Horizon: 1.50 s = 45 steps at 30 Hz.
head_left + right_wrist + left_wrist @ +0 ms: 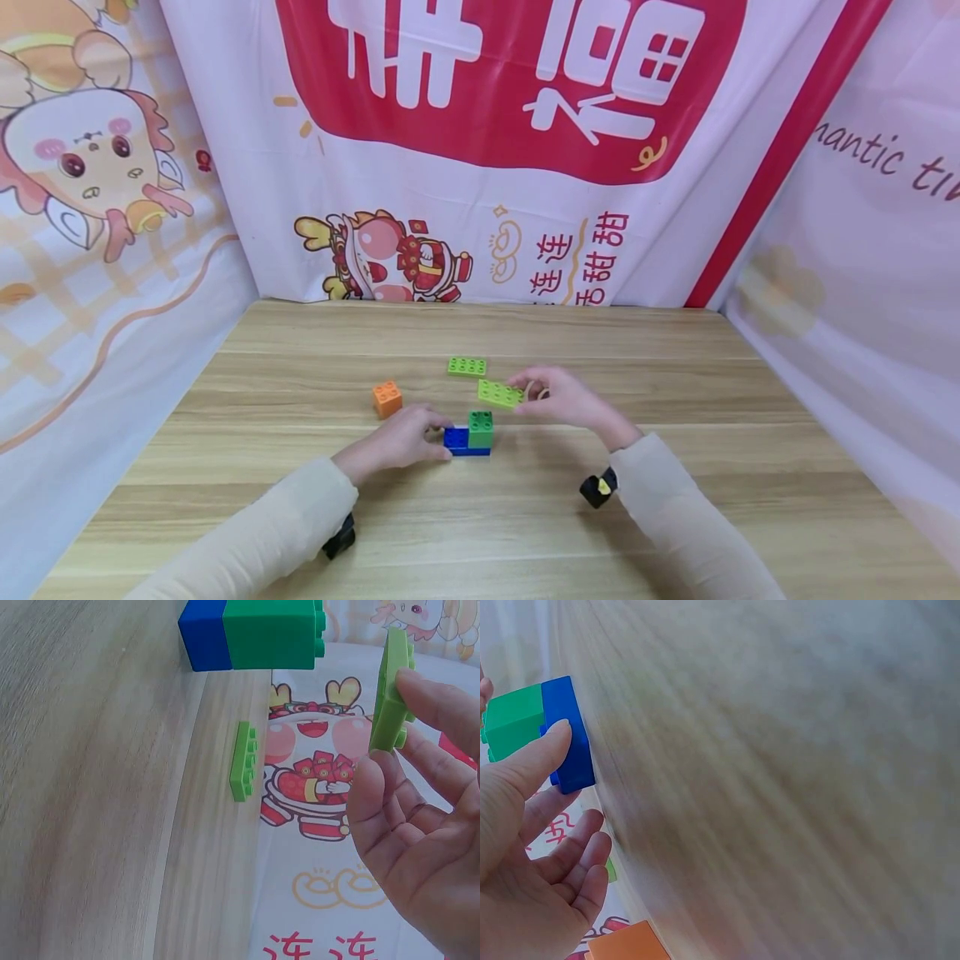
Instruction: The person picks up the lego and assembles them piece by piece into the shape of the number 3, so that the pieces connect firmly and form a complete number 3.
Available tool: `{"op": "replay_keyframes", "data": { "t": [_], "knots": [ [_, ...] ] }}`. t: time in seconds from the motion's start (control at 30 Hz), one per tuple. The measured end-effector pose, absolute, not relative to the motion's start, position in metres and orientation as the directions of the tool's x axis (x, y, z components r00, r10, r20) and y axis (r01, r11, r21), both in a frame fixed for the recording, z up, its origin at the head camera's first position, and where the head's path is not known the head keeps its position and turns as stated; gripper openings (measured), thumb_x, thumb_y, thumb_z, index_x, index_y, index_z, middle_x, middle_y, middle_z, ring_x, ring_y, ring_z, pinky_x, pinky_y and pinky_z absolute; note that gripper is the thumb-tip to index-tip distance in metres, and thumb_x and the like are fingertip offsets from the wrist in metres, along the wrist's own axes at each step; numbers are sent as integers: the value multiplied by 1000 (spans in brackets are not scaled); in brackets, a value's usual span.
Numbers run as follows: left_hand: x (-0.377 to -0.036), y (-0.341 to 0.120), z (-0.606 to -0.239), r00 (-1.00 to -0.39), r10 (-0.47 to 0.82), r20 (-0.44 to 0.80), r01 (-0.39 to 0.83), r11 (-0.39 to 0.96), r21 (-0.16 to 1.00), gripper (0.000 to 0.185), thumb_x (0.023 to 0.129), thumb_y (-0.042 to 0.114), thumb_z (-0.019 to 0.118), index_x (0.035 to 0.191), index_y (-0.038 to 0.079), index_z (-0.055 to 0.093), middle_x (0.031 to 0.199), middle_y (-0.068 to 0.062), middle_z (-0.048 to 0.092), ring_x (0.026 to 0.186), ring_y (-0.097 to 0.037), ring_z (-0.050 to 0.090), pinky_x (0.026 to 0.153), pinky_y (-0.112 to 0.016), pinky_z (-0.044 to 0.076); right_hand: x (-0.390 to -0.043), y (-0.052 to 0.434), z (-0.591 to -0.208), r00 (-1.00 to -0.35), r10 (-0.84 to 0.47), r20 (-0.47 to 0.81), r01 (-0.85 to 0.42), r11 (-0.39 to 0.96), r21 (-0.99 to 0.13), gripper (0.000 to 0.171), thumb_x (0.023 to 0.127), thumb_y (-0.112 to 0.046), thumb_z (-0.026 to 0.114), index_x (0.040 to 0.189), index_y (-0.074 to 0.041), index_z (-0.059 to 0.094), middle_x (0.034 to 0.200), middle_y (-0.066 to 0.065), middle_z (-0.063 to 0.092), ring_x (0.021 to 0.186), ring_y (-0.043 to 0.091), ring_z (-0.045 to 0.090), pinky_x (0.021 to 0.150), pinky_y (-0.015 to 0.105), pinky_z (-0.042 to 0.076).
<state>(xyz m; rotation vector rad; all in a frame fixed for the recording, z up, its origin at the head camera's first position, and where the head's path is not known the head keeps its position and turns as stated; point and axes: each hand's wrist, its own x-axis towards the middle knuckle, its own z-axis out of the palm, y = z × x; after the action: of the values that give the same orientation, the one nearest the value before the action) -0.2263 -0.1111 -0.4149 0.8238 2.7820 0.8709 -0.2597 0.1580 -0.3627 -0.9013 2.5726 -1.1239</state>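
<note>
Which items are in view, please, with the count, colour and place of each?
Table: 1, wood-brown, under everything
Orange brick: 1, orange, on the table's left part
Blue brick: 1, blue, near the middle
Green brick: 1, green, on the blue brick's right end
Far plate: 1, lime, on the table beyond the bricks
Near plate: 1, lime, beyond the green brick
Cloths: at back and both sides, mostly white, red and pastel prints
Wrist devices: 2, black, one by each wrist
Sleeves: 2, off-white, one per arm
Left hand: 1, bare, pinching the blue brick
Right hand: 1, bare, pinching the near plate
</note>
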Motion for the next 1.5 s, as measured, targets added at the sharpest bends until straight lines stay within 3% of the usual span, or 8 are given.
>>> {"op": "replay_keyframes", "data": {
  "t": [0.57,0.77,1.5],
  "knots": [
    [-226,-110,-415,-848,527,59,468,690,552,39,74,20,78,107,2,66,103,-9,63,97,-25,56,84,-41,44,-259,136,-372,-741,-665,89,-480,433,-763,39,80,-13,72,118,-7,61,93,1,60,81,22,57,73,39,48],
    [-227,-111,-416,-840,539,67,481,681,552,39,75,20,77,108,2,66,103,-10,63,96,-25,56,82,-41,45,-257,131,-378,-734,-675,77,-480,435,-762,39,82,-14,71,118,-7,60,95,6,60,80,18,56,71,34,48],
    [-229,-111,-418,-852,519,75,470,693,546,42,73,21,79,107,1,66,97,-5,61,89,-19,55,77,-38,45,-254,122,-381,-729,-681,67,-506,471,-722,38,82,-14,70,118,-5,60,101,1,56,80,19,56,67,29,48]
  ]
}}
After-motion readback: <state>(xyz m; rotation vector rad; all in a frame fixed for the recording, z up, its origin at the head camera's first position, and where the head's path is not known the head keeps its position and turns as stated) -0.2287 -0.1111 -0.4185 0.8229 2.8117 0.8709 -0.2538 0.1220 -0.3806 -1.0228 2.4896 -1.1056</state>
